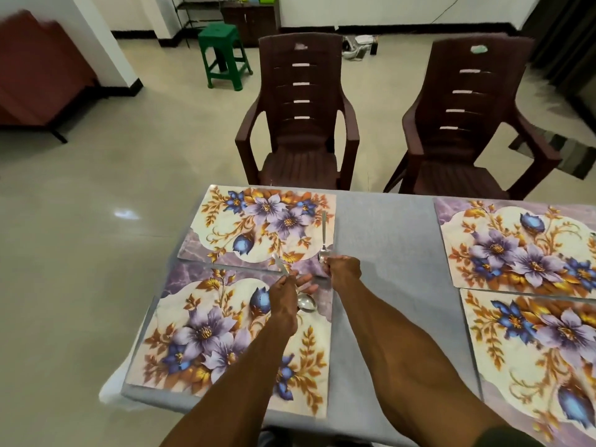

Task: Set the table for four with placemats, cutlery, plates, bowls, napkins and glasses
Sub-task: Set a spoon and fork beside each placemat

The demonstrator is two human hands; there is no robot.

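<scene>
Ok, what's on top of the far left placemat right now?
One spoon lies along the right edge of the far left placemat, handle pointing away. The right hand pinches its bowl end and hides part of it. No other item shows there.

Room on the table: mostly a bare middle strip, with mats on both sides

A wide lane of grey tablecloth (383,253) was left open between the left pair of floral placemats (258,227) and the right pair (522,246), running from the near edge to the far edge. That lane's left side was crowded by the right hand (343,269), closed near a spoon (323,237) laid along the far-left mat's right edge, and by the left hand (285,295) gripping another spoon (306,302) over the near-left mat. The far edge was blocked by two brown chairs (300,124) pushed up close. Open floor was seen off the left edge.
</scene>
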